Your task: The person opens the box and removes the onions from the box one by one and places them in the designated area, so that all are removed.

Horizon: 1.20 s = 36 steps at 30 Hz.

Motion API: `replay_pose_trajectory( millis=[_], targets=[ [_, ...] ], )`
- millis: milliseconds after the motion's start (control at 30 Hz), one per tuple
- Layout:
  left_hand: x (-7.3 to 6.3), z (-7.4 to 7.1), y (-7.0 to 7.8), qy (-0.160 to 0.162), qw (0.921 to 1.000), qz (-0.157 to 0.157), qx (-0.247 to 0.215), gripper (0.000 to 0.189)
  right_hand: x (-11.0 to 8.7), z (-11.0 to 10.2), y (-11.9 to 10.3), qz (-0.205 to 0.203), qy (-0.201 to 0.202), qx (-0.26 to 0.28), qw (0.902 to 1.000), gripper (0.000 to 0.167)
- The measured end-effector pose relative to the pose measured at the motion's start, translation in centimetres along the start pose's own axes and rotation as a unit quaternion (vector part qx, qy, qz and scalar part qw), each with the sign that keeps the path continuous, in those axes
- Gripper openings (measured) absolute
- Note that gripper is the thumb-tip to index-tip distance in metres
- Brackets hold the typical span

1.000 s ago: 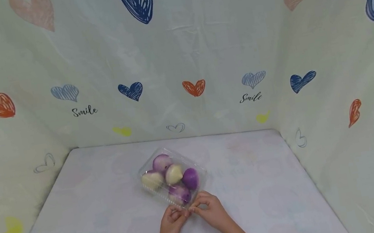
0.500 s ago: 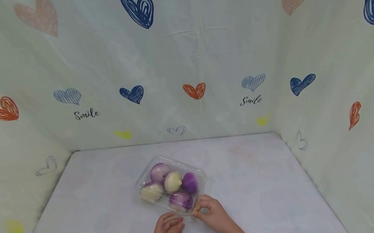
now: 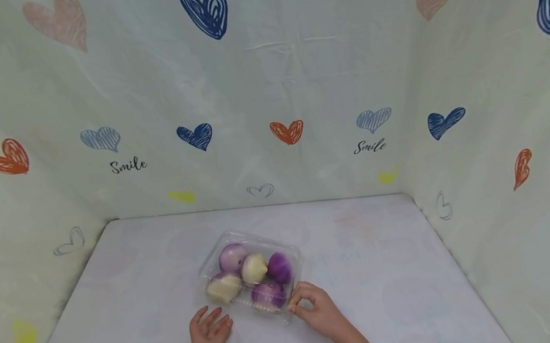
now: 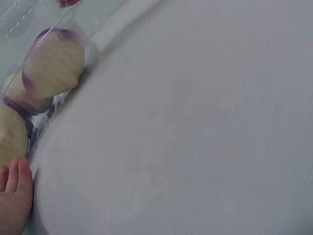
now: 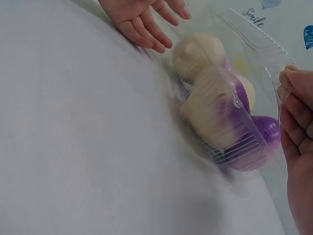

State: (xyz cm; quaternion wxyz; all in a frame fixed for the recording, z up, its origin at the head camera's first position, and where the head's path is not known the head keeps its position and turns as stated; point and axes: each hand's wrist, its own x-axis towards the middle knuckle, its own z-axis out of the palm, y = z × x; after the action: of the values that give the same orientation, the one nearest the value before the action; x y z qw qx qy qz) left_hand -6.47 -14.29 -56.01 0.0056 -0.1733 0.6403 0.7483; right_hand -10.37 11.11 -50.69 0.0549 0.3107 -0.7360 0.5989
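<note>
A clear plastic clamshell box (image 3: 258,235) sits on the table, with several purple-and-white vegetables that look like turnips (image 3: 254,268) inside. At the box's near right corner, my right hand (image 3: 320,312) pinches the plastic edge between thumb and fingers; the right wrist view shows this hand (image 5: 301,117) at the raised rim. To the left of the box's near side is my left hand (image 3: 207,335), its fingers spread and relaxed, holding nothing. In the left wrist view only part of that hand (image 4: 13,200) shows, close to the turnips (image 4: 54,63).
A white cloth covers the table (image 3: 405,294). Pale curtains (image 3: 303,72) printed with hearts and the word "Smile" enclose it at the back and both sides.
My left hand has let go of the box's near corner and moved left. The right hand keeps its pinch there. The box has turned slightly, its near corner shifting right.
</note>
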Motion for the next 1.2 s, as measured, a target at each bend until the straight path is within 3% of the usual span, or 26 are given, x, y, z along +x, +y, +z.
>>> replay_pose_trajectory(
  millis=[200,400,567,800,1033,1200],
  targets=[
    [0.8,-1.8,0.8,0.026,0.9996,0.008,0.000,0.085,0.2,-0.3,-0.3,-0.014,-0.014,0.005,0.9998,0.014],
    [1.4,-3.2,0.9,-0.004,0.9994,0.035,0.005,0.086,0.5,-0.6,-0.9,-0.014,-0.018,0.015,0.9996,0.013],
    [1.7,-3.8,0.5,-0.031,0.9965,0.076,-0.014,0.081,0.9,-0.8,-1.4,-0.013,-0.017,0.012,0.9997,0.015],
    [1.7,-4.0,0.4,-0.037,0.9978,0.051,0.018,0.081,1.9,-1.6,-1.9,-0.045,-0.004,0.015,0.9988,0.018],
    [1.8,-3.7,-0.3,-0.059,0.9865,0.153,-0.011,0.073,3.4,-2.6,-2.6,-0.032,0.007,0.037,0.9988,0.013],
    [1.7,-3.7,-0.6,-0.062,0.9849,0.161,-0.015,0.072,4.4,-3.0,-3.0,-0.027,0.011,0.040,0.9988,0.010]
  ],
)
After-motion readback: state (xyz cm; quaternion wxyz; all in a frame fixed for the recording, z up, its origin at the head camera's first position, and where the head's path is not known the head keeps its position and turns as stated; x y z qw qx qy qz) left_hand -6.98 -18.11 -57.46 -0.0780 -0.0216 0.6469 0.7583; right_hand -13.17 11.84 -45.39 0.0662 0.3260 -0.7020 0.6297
